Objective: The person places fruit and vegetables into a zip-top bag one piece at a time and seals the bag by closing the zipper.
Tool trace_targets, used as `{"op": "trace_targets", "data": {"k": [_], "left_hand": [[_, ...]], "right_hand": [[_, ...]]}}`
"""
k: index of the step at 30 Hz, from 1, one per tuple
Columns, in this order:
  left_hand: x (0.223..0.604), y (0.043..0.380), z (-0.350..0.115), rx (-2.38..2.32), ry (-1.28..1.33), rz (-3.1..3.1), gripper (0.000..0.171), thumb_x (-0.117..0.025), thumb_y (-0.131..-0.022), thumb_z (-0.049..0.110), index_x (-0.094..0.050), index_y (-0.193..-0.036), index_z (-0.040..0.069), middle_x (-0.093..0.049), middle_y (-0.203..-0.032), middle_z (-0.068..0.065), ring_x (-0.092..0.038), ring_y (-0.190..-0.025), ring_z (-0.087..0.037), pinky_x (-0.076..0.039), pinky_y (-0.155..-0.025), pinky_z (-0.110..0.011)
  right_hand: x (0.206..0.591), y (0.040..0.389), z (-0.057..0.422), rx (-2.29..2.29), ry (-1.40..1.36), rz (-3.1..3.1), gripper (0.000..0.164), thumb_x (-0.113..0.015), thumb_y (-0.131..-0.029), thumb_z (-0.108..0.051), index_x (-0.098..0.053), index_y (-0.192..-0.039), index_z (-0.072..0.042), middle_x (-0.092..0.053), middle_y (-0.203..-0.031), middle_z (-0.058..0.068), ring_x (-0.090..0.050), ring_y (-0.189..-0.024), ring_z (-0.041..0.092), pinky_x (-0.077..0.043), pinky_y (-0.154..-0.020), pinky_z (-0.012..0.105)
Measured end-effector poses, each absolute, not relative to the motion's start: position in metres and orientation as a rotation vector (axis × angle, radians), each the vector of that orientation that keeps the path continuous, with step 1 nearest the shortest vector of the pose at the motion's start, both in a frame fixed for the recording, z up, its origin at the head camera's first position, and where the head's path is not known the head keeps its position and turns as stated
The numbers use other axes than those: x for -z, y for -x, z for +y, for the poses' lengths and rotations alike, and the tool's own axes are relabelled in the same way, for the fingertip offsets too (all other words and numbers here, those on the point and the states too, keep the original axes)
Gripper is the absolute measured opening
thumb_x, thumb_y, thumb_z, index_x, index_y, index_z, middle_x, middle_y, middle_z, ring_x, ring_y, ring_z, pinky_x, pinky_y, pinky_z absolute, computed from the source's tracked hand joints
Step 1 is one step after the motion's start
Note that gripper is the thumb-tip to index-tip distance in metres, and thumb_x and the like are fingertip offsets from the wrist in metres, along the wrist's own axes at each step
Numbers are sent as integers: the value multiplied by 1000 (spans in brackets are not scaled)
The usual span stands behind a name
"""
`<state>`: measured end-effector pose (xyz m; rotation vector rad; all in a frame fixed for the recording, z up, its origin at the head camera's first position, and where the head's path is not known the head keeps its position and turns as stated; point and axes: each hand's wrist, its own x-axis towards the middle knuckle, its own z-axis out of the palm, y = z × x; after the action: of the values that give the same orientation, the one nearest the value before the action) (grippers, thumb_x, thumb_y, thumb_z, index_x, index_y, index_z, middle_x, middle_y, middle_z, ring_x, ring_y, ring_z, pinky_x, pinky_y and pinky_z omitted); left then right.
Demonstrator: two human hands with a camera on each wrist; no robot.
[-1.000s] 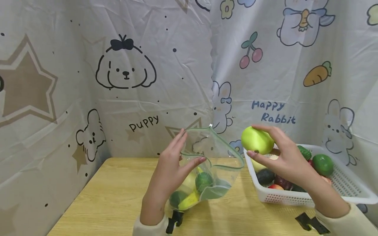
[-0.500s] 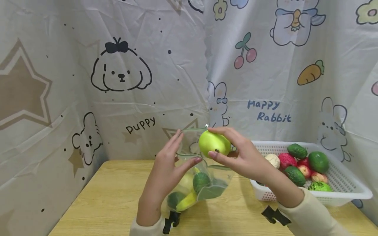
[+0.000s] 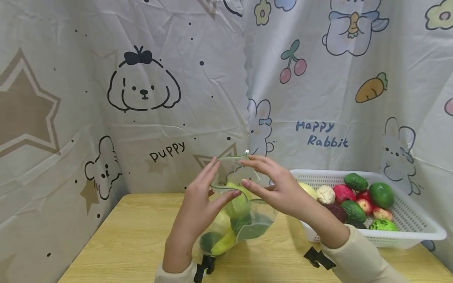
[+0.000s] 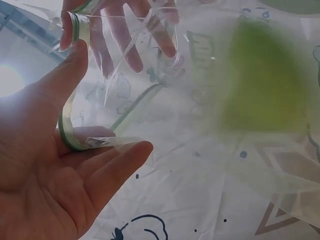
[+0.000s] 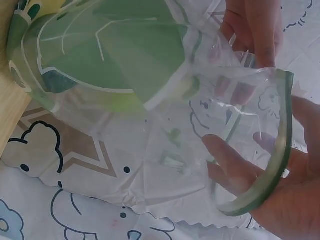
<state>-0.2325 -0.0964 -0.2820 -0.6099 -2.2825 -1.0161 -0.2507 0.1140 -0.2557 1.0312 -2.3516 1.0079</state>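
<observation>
A clear zip bag (image 3: pixel 260 231) with a green seal and green print is at the table's middle, its mouth spread. My left hand (image 3: pixel 202 202) is at the mouth's left side, straight thumb and fingers apart against the rim. A yellow-green pear (image 3: pixel 238 204) is inside the bag, above a banana (image 3: pixel 223 243) and dark green round fruit (image 3: pixel 210 240), all seen through the plastic. At the mouth's right side is my right hand (image 3: pixel 279 186), its fingers spread with nothing between them; in the right wrist view its fingers (image 5: pixel 230 157) show within the green rim (image 5: pixel 280 170).
A white perforated basket (image 3: pixel 421 212) stands at the right on the wooden table (image 3: pixel 124 232), holding several fruits, among them green avocados (image 3: pixel 355 182) and a red one (image 3: pixel 343 193). Behind hangs a printed curtain (image 3: pixel 198 86).
My right hand has moved left from above the basket to the bag's mouth and let go of the pear, which is now inside the bag. My left hand stays at the rim.
</observation>
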Motion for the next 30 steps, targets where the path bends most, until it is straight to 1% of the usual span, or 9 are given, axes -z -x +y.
{"op": "trace_targets", "data": {"k": [3,6,9,13,17,21,24,27,30], "left_hand": [[281,233,-97,997,596,-2286,82,-63,-78,54,-37,-143,11,-30,-154,-5,-38,-132,-25,-60,-79,-36],[281,233,-97,998,593,-2289,83,-63,-78,54,-36,-143,10,-29,-155,-6,-37,-132,-26,-60,-80,-37],[281,232,-97,994,588,-2288,83,-63,-78,54,-37,-143,9,-29,-155,-6,-37,-132,-27,-60,-80,-37],[281,232,-99,972,574,-2283,83,-63,-78,54,-37,-143,9,-28,-155,-6,-37,-132,-28,-60,-80,-36],[281,231,-98,995,570,-2288,84,-64,-78,54,-36,-143,10,-28,-155,-6,-36,-133,-27,-60,-80,-37],[282,230,-99,1017,566,-2298,84,-64,-78,54,-36,-144,11,-27,-155,-5,-34,-134,-26,-59,-82,-37],[282,230,-99,1010,560,-2298,84,-64,-78,54,-35,-144,11,-27,-155,-5,-34,-134,-26,-59,-82,-36],[282,230,-100,1008,553,-2299,84,-64,-78,54,-35,-144,11,-28,-155,-4,-34,-134,-25,-59,-82,-36],[282,231,-99,1012,557,-2297,84,-64,-78,55,-35,-144,11,-27,-155,-4,-34,-135,-25,-58,-83,-36]], "right_hand": [[255,250,114,-1001,-1037,-2351,41,-54,-93,-36,-51,-132,-24,-42,-145,12,-42,-128,30,-62,-72,41],[255,248,115,-998,-1041,-2347,40,-53,-94,-35,-51,-132,-24,-42,-145,11,-40,-129,28,-61,-74,40],[255,247,116,-1003,-1056,-2336,39,-52,-94,-34,-52,-132,-22,-43,-144,12,-41,-129,27,-61,-77,40],[256,246,120,-980,-1064,-2323,38,-52,-95,-32,-52,-131,-23,-45,-142,12,-43,-127,25,-60,-80,37],[257,245,125,-946,-1042,-2295,35,-54,-94,-29,-54,-128,-21,-49,-138,10,-49,-122,21,-60,-80,35],[257,246,130,-947,-1013,-2259,32,-55,-94,-26,-57,-125,-17,-53,-134,7,-53,-116,19,-61,-79,36],[256,246,134,-952,-999,-2236,31,-55,-94,-24,-58,-123,-15,-55,-132,6,-56,-112,20,-61,-78,39],[256,247,139,-950,-988,-2221,30,-55,-94,-22,-58,-123,-15,-55,-131,7,-57,-109,20,-61,-77,39],[252,247,150,-906,-964,-2203,31,-56,-93,-19,-57,-124,-16,-54,-131,8,-56,-110,20,-61,-76,41]]}}
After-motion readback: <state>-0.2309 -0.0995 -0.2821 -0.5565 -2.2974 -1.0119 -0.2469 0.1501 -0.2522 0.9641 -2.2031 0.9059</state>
